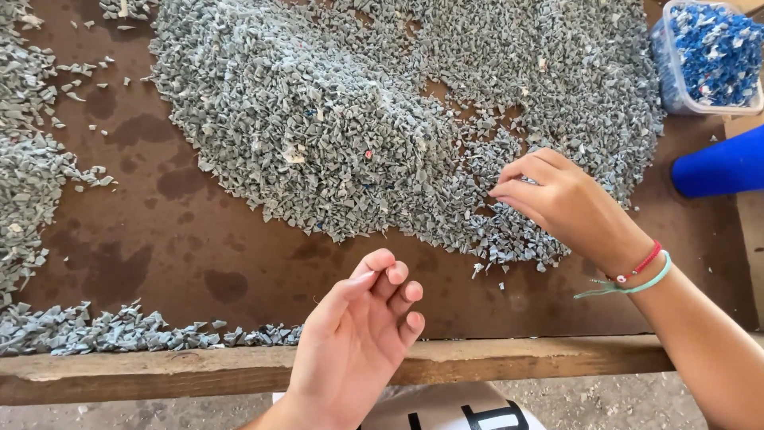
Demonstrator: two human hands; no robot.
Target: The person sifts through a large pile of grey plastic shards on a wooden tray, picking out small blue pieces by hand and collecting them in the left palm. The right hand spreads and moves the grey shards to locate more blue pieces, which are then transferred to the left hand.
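A big heap of small grey plastic chips [334, 119] covers the middle of a brown board [183, 239]. My right hand [557, 199] rests on the heap's right edge, its fingertips pinched together among the chips; whether it holds one I cannot tell. Red and green string bracelets [641, 271] circle that wrist. My left hand [362, 334] hovers palm up over the board's front edge, fingers loosely curled, nothing visible in it.
More grey chips lie along the left side [24, 183] and front left [103, 330]. A clear tub of blue chips [708, 56] stands at the back right, a blue object [720, 163] below it. A wooden rail [159, 370] borders the front.
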